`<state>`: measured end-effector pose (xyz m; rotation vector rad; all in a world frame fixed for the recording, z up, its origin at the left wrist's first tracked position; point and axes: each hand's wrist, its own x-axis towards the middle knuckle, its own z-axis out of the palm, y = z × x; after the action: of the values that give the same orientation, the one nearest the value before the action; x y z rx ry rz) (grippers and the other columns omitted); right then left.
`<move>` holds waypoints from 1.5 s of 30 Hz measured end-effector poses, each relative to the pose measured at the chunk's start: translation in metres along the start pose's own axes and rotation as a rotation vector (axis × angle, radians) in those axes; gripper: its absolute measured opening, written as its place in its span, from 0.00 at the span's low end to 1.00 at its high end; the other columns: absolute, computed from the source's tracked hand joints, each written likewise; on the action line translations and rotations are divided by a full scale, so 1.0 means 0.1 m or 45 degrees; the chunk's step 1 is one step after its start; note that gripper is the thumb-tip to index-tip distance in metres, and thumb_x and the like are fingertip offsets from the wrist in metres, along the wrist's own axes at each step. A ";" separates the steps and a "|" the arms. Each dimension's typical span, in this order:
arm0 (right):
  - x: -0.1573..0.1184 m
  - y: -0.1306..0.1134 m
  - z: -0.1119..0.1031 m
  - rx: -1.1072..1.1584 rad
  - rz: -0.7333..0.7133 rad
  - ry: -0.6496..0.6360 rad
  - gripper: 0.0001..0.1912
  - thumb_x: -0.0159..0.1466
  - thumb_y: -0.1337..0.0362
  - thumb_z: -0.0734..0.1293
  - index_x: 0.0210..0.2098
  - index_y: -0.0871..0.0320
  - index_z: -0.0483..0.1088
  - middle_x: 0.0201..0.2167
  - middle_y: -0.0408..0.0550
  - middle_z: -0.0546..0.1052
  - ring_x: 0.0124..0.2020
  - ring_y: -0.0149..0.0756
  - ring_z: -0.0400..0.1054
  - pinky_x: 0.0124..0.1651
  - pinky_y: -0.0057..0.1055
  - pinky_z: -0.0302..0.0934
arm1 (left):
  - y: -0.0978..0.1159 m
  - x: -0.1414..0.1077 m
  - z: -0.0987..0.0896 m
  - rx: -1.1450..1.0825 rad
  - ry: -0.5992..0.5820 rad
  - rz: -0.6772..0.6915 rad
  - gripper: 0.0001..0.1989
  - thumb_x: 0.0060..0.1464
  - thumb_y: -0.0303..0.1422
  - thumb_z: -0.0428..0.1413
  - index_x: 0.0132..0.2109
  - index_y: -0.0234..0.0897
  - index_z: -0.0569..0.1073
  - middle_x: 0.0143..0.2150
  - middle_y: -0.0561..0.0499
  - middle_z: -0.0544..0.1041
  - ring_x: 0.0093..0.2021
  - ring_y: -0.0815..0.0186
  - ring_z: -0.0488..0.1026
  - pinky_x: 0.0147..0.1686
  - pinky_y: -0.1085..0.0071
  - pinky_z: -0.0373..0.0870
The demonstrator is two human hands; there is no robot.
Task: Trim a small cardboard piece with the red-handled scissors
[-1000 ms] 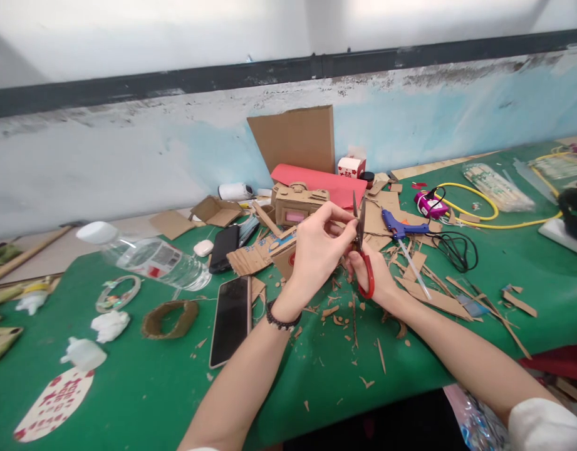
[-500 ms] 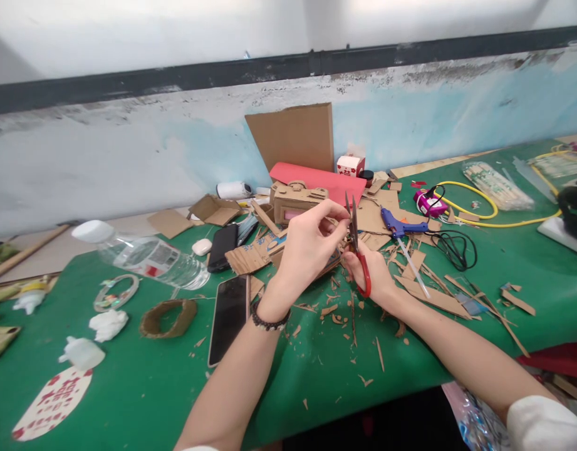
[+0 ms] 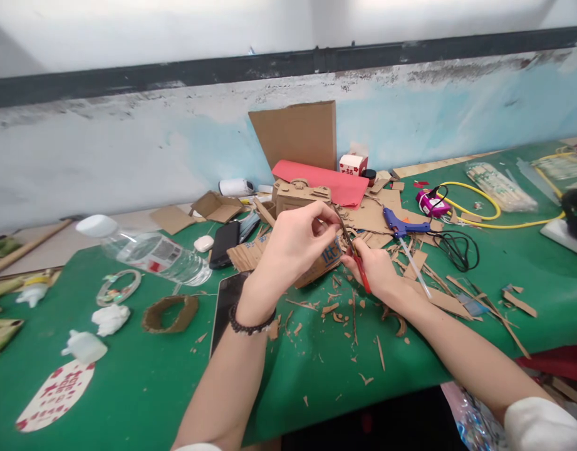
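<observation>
My right hand [image 3: 375,269] is wrapped around red-handled scissors [image 3: 362,270], whose dark blades tilt up and left toward my other hand. Thumb and fingers of my left hand [image 3: 300,247] are pinched together beside the blade tips; whatever is between them is too small and hidden to make out. Under the hands lies a piece of corrugated cardboard [image 3: 320,268] with blue print. Just behind stands a cardboard model shaped like a camera [image 3: 301,198], partly covered by my left hand. Cardboard scraps [image 3: 337,317] are scattered on the green tabletop [image 3: 316,376] below.
To the right lie a blue glue gun [image 3: 405,224], a purple power adapter [image 3: 431,203] and a yellow cable [image 3: 490,207]. On the left are a tilted water bottle [image 3: 156,254], a cardboard ring [image 3: 170,314] and a phone [image 3: 226,300] partly under my forearm. Red paper [image 3: 335,181] lies behind.
The scissors have turned from nearly upright to leaning left, and their blades have come together. My left hand has shifted slightly left and down, uncovering more of the blue-printed cardboard.
</observation>
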<state>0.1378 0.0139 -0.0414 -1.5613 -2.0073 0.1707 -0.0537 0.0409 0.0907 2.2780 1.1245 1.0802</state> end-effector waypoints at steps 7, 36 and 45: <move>0.02 0.06 -0.03 -0.028 -0.034 0.064 0.28 0.75 0.39 0.58 0.42 0.57 0.73 0.25 0.52 0.80 0.24 0.42 0.73 0.30 0.31 0.48 | -0.08 0.00 -0.01 -0.090 -0.013 -0.090 0.02 0.58 0.31 0.63 0.38 0.38 0.80 0.29 0.53 0.81 0.26 0.68 0.73 0.28 0.73 0.67; 0.15 0.12 -0.19 0.448 -0.071 0.135 0.26 0.75 0.40 0.59 0.34 0.54 0.67 0.24 0.45 0.74 0.23 0.37 0.65 0.31 0.31 0.54 | -0.25 -0.71 0.79 -1.070 0.396 -0.329 0.15 0.60 0.41 0.68 0.44 0.35 0.76 0.42 0.47 0.83 0.27 0.72 0.77 0.30 0.72 0.78; 0.12 0.30 -0.15 0.524 -0.048 -0.033 0.21 0.74 0.42 0.62 0.36 0.52 0.67 0.22 0.43 0.74 0.23 0.39 0.68 0.31 0.32 0.57 | -0.45 -0.74 0.88 -1.207 0.287 -0.495 0.16 0.56 0.40 0.71 0.46 0.33 0.82 0.40 0.46 0.85 0.29 0.72 0.76 0.31 0.74 0.77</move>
<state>0.1688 0.0308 -0.0376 -1.2634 -1.8716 0.5535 -0.0370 0.0095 -0.0278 1.1792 0.8089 1.3342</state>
